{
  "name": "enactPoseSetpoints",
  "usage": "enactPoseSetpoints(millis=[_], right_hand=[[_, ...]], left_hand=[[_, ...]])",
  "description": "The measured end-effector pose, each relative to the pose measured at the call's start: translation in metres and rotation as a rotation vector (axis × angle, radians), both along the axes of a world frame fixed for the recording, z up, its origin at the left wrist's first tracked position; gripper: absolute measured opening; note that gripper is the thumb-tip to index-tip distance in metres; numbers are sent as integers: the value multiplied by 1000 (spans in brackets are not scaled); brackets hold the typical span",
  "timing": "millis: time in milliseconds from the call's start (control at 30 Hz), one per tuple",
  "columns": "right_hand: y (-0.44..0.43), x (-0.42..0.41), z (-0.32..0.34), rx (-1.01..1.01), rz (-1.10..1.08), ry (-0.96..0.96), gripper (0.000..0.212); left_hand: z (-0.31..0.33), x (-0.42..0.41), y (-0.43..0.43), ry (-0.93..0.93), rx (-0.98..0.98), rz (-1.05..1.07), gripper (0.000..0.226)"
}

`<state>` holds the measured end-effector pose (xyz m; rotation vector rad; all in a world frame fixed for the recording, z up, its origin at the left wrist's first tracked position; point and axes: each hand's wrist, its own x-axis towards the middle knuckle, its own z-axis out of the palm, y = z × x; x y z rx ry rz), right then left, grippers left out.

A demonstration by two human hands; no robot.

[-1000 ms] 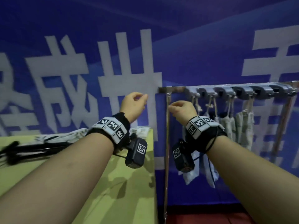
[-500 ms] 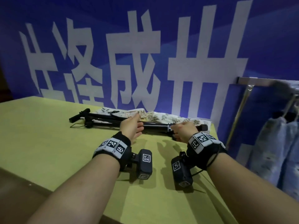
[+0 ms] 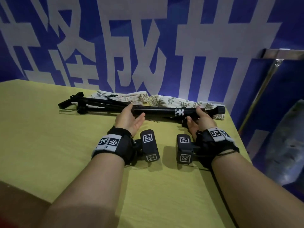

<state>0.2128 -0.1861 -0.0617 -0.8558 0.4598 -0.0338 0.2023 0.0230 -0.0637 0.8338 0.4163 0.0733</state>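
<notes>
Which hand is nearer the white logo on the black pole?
Right. The right hand grips the pole just right of the logo; the left hand touches the pole farther to the logo's left.

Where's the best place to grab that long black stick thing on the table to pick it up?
Grab the black stand by its thick smooth tube, one hand near each end, coming from the near side with thumbs on top. It lies flat across the table, and the flowered cloth and wall crowd its far side. Its thin left end has knobs sticking out.
</notes>
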Motion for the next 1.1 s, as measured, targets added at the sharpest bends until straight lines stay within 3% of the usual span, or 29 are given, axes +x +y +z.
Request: enactPoseSetpoints(millis=[133,300,433,600,733,900,1100], right_hand=[[-3,-1,-3,-12,2,-22,19],[-6,-6,1,133,15,-110,25],[-8,-11,4,317,38,-186,36],[2,-22,6,278,210,-259,22],[0,-21,8,314,152,-255,23],[0,-19,8,339,46,-211,38],[-4,-19,11,267,-50,-197,41]], left_hand=[[0,-1,5,-7,-53,35,18],[0,-2,7,-19,-71,-1,32],[1,-7,4,-153,-97,15,38],[7,-13,-7,-249,64,-103,43],[7,-16,-14,-281,203,-75,35],[7,-16,-9,-200,221,175,47],[11,-12,2,-165,272,457,87]])
